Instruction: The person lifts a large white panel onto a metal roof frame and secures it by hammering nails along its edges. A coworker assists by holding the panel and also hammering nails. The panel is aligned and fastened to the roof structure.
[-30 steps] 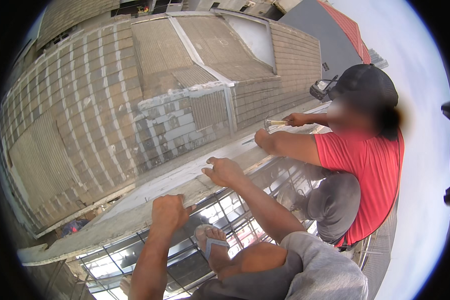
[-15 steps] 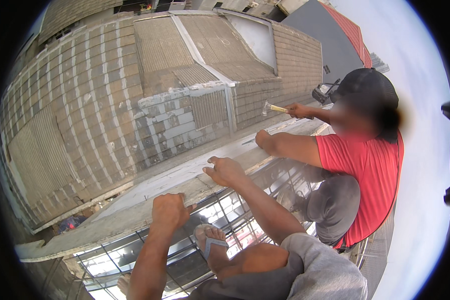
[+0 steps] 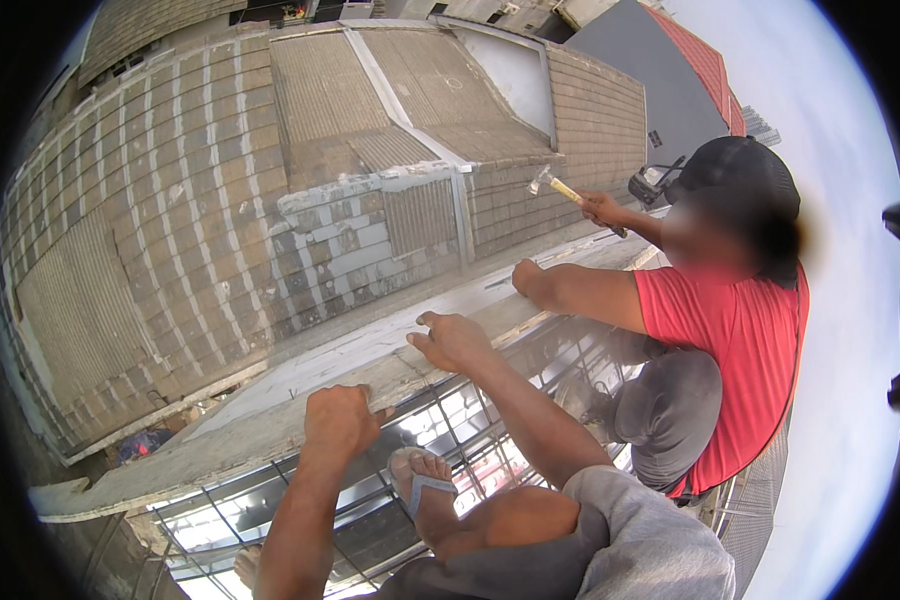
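Observation:
A long pale concrete ledge [image 3: 220,458] runs across in front of me. My left hand [image 3: 340,418] is closed over its edge, thumb sticking out to the right. Further right, my right hand [image 3: 452,342] leans on the same ledge with its fingers curled down over it; the fingertips are partly hidden. No tool shows in either hand. To my right crouches a co-worker in a red shirt [image 3: 735,360] and dark cap. One of that person's hands holds up a hammer [image 3: 564,190] with a yellow handle; the other hand [image 3: 528,277] is low on the ledge.
Beneath me is a dark metal grid [image 3: 360,525] with bright gaps showing below, and my sandalled foot [image 3: 425,485] is on it. A white strip [image 3: 300,385] lies beyond the ledge. Past it, lower down, spreads a patched tiled roof [image 3: 160,220].
The co-worker's hammer has swung upward, its head now higher above the ledge. Both my hands have stayed in place.

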`<state>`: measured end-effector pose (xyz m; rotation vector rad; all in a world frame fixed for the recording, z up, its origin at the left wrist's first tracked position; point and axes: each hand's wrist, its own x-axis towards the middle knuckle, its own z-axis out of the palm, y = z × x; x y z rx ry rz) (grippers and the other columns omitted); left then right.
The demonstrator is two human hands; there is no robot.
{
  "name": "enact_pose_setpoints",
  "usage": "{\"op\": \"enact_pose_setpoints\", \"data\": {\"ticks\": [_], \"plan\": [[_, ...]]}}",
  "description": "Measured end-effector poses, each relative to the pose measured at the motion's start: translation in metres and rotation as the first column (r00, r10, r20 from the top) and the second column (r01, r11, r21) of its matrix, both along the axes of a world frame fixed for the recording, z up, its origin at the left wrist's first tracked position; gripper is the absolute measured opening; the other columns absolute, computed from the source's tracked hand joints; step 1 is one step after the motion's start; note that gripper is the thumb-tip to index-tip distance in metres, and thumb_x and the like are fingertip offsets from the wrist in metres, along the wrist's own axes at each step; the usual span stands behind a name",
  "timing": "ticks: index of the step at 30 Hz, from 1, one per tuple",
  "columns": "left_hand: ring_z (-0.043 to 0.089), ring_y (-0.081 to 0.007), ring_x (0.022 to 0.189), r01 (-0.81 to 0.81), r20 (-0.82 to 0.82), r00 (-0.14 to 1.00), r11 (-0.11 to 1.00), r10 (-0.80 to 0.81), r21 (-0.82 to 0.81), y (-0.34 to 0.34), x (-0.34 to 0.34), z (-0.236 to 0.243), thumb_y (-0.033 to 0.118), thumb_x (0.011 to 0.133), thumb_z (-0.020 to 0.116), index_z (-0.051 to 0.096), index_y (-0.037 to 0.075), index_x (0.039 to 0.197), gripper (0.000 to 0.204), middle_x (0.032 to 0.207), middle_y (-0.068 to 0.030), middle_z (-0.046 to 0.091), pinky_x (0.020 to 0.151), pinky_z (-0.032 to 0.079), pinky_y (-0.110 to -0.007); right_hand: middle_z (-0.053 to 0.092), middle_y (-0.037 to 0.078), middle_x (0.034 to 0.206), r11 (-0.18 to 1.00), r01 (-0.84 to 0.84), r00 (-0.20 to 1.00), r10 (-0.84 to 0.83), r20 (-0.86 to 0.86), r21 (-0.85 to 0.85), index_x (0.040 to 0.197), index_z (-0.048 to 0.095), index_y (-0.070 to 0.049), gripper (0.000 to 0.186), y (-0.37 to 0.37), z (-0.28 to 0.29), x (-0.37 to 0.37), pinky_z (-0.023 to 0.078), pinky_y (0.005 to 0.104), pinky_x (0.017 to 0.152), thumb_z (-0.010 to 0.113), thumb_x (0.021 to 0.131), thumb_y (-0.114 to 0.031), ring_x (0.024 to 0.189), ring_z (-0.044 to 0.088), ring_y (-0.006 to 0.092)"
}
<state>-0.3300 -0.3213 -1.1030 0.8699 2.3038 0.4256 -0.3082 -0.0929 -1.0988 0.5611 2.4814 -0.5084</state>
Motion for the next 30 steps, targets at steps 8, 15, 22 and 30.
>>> {"op": "enact_pose_setpoints", "data": {"ticks": [8, 15, 22, 30], "plan": [[0.071, -0.0318, 0.075, 0.012, 0.018, 1.0, 1.0, -0.012, -0.026, 0.0007, -0.0008, 0.0008, 0.056, 0.083, 0.068, 0.076, 0.009, 0.108, 0.053, 0.077, -0.0167, 0.072, 0.072, 0.055, -0.042, 0.067, 0.029, 0.111, 1.0, -0.006, 1.0, 0.006, 0.012, 0.001, 0.128, 0.061, 0.0, 0.056, -0.0006, 0.0001, -0.0002, 0.05, 0.0474, 0.094, 0.059, 0.094, -0.044, 0.109, 0.064, 0.0418], [0.071, -0.0317, 0.075, 0.013, 0.019, 1.0, 0.999, -0.013, -0.029, 0.0009, -0.0012, 0.0014, 0.056, 0.084, 0.068, 0.076, 0.009, 0.108, 0.054, 0.077, -0.0167, 0.072, 0.073, 0.055, -0.042, 0.068, 0.029, 0.111, 1.0, -0.001, 1.0, 0.001, 0.013, -0.006, 0.128, 0.061, -0.001, 0.056, -0.0002, -0.0018, -0.0003, 0.05, 0.0476, 0.094, 0.058, 0.094, -0.045, 0.108, 0.064, 0.0421], [0.072, -0.0314, 0.076, 0.012, 0.028, 1.0, 1.0, -0.012, -0.023, 0.0006, -0.0016, -0.0005, 0.055, 0.083, 0.068, 0.075, 0.008, 0.109, 0.054, 0.079, -0.0169, 0.073, 0.073, 0.055, -0.041, 0.068, 0.029, 0.109, 1.0, 0.0, 1.0, 0.0, -0.002, -0.011, 0.128, 0.061, -0.001, 0.055, 0.0001, -0.002, 0.0002, 0.05, 0.0484, 0.093, 0.059, 0.093, -0.044, 0.108, 0.065, 0.0427], [0.071, -0.0311, 0.079, 0.013, 0.051, 0.999, 0.999, -0.011, -0.038, 0.0017, -0.0027, 0.0036, 0.054, 0.084, 0.068, 0.075, 0.007, 0.105, 0.052, 0.08, -0.016, 0.073, 0.075, 0.055, -0.041, 0.068, 0.028, 0.111, 1.0, 0.003, 1.0, -0.003, 0.024, -0.008, 0.128, 0.061, -0.002, 0.055, -0.0007, -0.0008, -0.0011, 0.05, 0.0482, 0.094, 0.059, 0.094, -0.045, 0.109, 0.064, 0.0425]]}}
